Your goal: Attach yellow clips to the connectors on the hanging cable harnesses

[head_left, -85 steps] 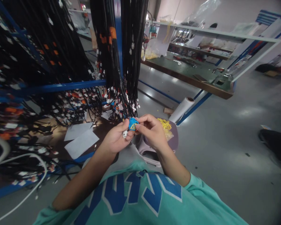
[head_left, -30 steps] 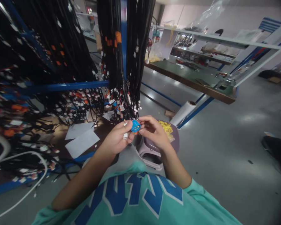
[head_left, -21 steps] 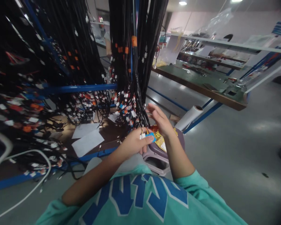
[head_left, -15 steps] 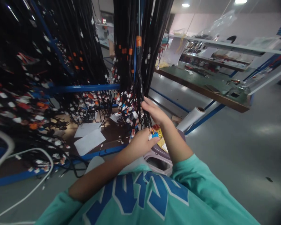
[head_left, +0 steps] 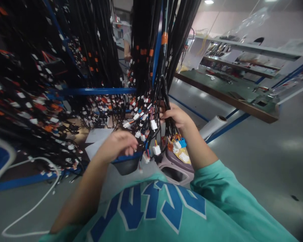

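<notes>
Black wire harnesses hang in a thick bundle in front of me. My right hand (head_left: 176,116) is closed round some branches of one wire harness (head_left: 164,89), its fingertips partly hidden behind the cables. Below that hand dangle a blue connector (head_left: 182,142) and a white connector (head_left: 177,145) on coloured wires. More white connectors, such as a square white plug (head_left: 156,150), hang left of them. My left hand (head_left: 120,144) is left of these loose ends, apart from them, its fingers loosely bent and slightly blurred, with nothing visible in them.
A blue rack bar (head_left: 98,91) crosses in front of more hanging harnesses at left. White paper sheets (head_left: 98,135) lie on the rack's base. Beneath the connectors stands a mauve plastic stool (head_left: 164,165). At right are a green-topped workbench (head_left: 232,90) and a white film roll (head_left: 213,127).
My left hand has let go of the wires by the blue connector and moved left. My right hand, flat against the bundle before, now wraps round cables. The view has shifted slightly.
</notes>
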`<state>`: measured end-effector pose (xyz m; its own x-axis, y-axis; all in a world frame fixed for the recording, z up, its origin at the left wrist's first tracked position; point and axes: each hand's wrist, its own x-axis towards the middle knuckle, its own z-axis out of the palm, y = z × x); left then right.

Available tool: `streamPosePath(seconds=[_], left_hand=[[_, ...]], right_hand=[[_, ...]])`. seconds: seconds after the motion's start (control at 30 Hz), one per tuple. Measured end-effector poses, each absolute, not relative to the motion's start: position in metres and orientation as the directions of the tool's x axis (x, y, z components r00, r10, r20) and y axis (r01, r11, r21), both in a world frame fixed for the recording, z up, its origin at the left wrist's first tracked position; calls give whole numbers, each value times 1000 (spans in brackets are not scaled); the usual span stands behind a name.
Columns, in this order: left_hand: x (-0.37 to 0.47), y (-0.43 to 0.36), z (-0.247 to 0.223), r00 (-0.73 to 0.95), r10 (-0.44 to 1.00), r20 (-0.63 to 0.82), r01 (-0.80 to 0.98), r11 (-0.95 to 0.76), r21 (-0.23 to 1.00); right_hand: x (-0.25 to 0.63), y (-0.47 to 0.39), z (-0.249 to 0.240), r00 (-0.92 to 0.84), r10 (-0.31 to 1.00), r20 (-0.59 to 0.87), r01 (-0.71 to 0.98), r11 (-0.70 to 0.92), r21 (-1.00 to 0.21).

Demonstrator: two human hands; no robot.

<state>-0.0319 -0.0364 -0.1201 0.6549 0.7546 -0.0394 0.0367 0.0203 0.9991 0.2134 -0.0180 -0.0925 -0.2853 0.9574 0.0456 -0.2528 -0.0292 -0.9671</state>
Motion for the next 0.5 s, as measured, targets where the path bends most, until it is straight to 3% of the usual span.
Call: streamPosePath(seconds=[0.07, 0.13, 0.23, 0.33, 0.4, 0.5], left_hand=[[-31, -11, -112, 331, 932, 150, -132, -111, 985], [-20, 16, -106, 190, 954, 234, -131, -211, 969], [-5, 47, -92, 95, 966, 240, 100, -250, 963], [1, 58, -70, -3, 948, 317, 495, -274, 825], [3, 54, -57, 101, 948, 302, 561, -304, 770], [13, 39, -54, 555, 828, 83, 284, -282, 916]], right_hand=[[211, -20, -89, -325, 945, 48, -247, -36, -968], [206, -23, -84, -367, 930, 37, -225, -51, -973], [201, -28, -77, -389, 921, 12, -192, -68, -979], [201, -32, -75, -364, 931, -3, -167, -68, -984], [204, -32, -75, -351, 936, -10, -162, -71, -984], [207, -32, -75, -335, 942, -1, -165, -60, -984]])
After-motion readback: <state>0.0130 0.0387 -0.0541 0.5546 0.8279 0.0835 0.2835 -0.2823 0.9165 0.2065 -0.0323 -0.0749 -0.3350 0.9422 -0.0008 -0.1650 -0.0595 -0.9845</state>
